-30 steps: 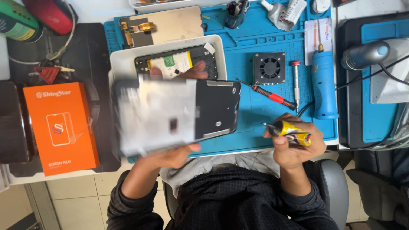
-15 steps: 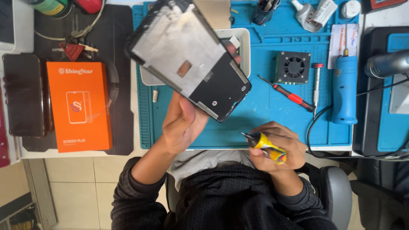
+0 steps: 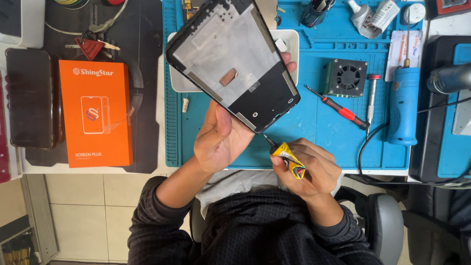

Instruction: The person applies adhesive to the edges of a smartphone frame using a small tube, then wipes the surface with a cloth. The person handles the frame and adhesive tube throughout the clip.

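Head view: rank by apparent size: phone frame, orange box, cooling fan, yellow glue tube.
1. phone frame, though held up nearer the camera, so unsure against the box
2. orange box
3. cooling fan
4. yellow glue tube, partly hidden in the right hand

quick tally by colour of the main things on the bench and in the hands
Orange: 1, box
Red: 2, screwdriver, key fob
Yellow: 1, glue tube in the right hand
Black: 2, phone frame in the left hand, small fan
Blue: 2, work mat, handheld tool
White: 1, tray
Total: 9
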